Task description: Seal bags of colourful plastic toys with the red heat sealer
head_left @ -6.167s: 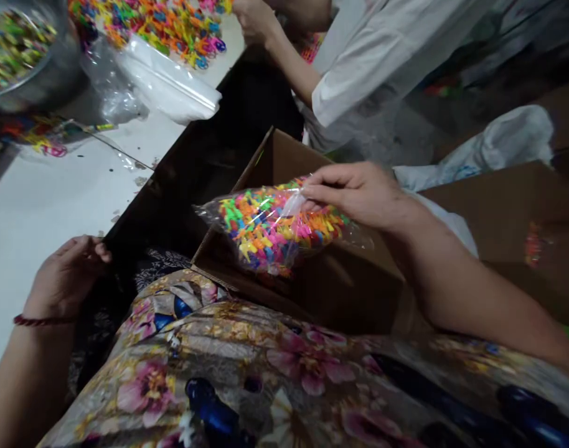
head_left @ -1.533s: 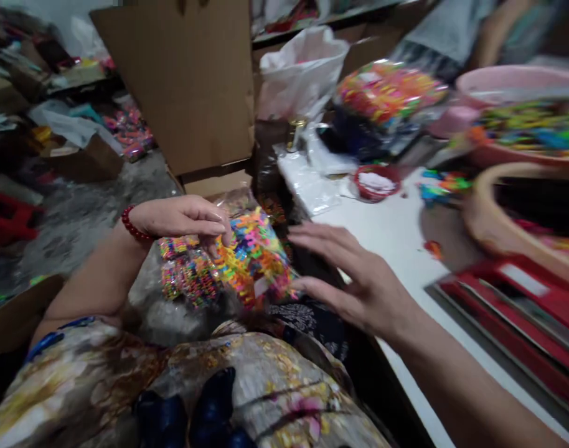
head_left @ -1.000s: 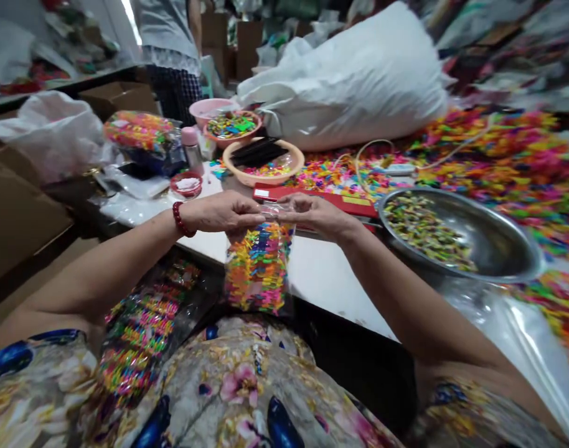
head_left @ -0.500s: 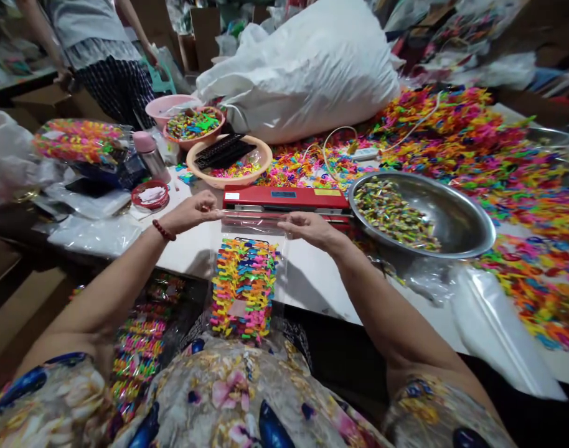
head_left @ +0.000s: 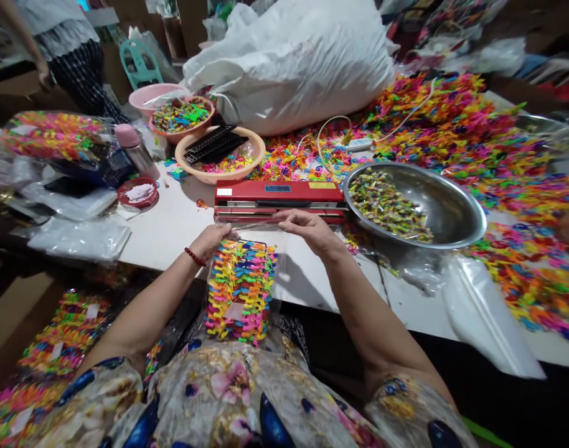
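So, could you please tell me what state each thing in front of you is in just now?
Clear plastic bag of coloured clips: hanging, top held at the sealer.
Left hand: gripping the bag's top.
Right hand: gripping the bag's top.
Red bar-shaped heat sealer: lying flat on the table.
Round steel bowl: partly filled.
Big white sack: bulging, lying on its side.

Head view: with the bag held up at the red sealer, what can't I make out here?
- Top edge of the clear bag: whether it sits between the red sealer's jaws is hidden by the left hand and right hand.
- Sealer labels: too small to read.
- Steel bowl contents: too small to identify.
- Person at top left: cut off by the frame edge.
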`<control>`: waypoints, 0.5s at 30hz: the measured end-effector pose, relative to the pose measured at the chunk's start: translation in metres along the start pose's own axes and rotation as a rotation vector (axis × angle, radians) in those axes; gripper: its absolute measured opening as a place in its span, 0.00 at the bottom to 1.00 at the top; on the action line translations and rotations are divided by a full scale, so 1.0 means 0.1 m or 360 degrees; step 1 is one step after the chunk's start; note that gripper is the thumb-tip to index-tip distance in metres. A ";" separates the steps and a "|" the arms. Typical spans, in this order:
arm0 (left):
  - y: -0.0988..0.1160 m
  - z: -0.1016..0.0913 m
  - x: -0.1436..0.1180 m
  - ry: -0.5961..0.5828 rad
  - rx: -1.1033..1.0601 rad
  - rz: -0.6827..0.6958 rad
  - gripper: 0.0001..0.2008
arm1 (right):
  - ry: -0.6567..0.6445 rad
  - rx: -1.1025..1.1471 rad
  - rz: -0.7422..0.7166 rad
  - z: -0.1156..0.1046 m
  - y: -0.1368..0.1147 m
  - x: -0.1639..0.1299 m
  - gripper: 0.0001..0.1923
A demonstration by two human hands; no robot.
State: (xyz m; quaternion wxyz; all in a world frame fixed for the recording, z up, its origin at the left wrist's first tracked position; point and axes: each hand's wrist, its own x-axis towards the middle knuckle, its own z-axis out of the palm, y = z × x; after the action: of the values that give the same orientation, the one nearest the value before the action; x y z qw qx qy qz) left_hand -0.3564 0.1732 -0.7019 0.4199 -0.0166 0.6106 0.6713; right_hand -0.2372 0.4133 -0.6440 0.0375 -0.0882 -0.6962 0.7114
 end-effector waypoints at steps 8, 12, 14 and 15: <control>-0.17 0.17 -0.04 0.0447 -0.0175 0.0462 0.26 | 0.0354 0.0438 0.0468 -0.06 0.28 -0.16 0.30; -0.16 0.38 -0.18 0.0507 -0.0216 0.0694 0.27 | 0.0188 0.0696 0.0558 0.14 0.26 -0.35 0.35; -0.14 0.49 -0.28 0.0458 -0.0264 0.0767 0.26 | 0.0136 0.0706 0.0536 0.25 0.21 -0.44 0.31; -0.12 0.53 -0.33 0.0420 -0.0294 0.0768 0.26 | 0.0145 0.0676 0.0519 0.29 0.19 -0.47 0.28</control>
State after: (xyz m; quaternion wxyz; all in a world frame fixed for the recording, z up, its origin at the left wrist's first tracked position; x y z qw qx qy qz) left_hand -0.3014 0.1982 -0.6805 0.1616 0.0037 0.5824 0.7967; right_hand -0.1947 0.3761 -0.6590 -0.0286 -0.2212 -0.5057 0.8334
